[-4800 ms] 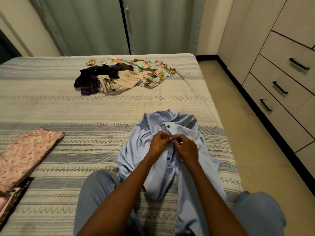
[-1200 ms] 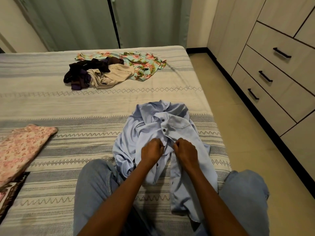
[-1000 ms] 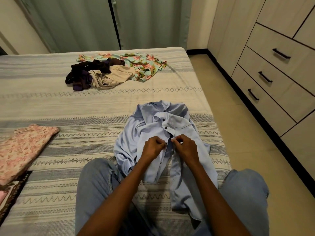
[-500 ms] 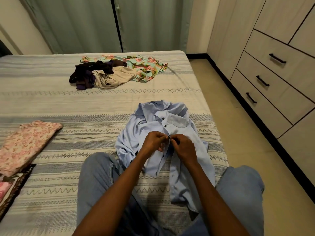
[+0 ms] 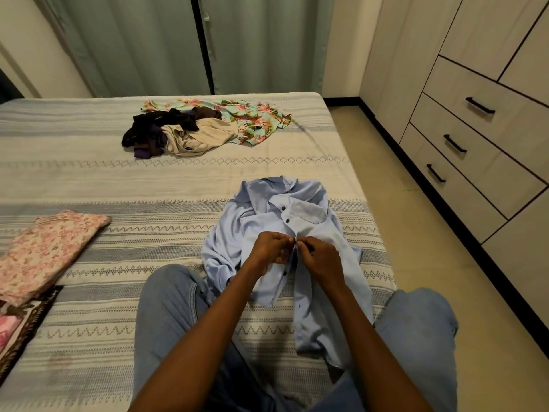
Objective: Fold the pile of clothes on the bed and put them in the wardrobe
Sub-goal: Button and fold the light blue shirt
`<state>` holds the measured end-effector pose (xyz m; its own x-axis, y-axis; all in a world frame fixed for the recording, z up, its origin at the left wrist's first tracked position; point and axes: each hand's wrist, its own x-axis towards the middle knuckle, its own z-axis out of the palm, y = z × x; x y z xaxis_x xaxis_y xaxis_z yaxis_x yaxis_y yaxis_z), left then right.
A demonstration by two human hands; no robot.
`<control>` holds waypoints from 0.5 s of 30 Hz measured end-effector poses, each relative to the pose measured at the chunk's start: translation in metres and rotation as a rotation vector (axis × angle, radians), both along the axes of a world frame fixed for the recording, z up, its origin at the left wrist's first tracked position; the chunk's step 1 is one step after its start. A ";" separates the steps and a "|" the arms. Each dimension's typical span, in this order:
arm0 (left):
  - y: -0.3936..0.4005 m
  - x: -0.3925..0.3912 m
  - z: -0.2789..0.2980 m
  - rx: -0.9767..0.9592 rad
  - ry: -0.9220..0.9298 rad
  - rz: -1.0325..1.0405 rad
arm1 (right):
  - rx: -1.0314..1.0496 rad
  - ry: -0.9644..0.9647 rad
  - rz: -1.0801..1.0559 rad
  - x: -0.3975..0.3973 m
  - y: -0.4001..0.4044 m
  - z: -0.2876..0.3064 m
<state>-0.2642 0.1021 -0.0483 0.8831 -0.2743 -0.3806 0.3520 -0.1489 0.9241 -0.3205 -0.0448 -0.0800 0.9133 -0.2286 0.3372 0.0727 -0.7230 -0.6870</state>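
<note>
Your left hand (image 5: 271,248) and right hand (image 5: 319,257) meet at the placket of the light blue shirt (image 5: 309,221), fingers pinching the fabric edges together. The shirt lies on the bed (image 5: 89,179), nearer you than the unfolded pile (image 5: 205,127). The wardrobe (image 5: 481,120) stands right of the shirt.

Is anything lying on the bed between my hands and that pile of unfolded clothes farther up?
Only the blue shirt, which both the left hand and right hand are pinching. Past its collar, bare bedspread runs to the pile.
</note>
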 end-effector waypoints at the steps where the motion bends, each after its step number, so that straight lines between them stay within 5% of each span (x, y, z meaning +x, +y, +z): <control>1: 0.000 0.000 0.000 -0.017 0.023 0.008 | -0.016 -0.002 0.011 0.001 -0.002 -0.001; 15: -0.003 0.003 0.000 -0.142 0.187 0.103 | -0.253 -0.152 0.003 0.017 -0.007 -0.005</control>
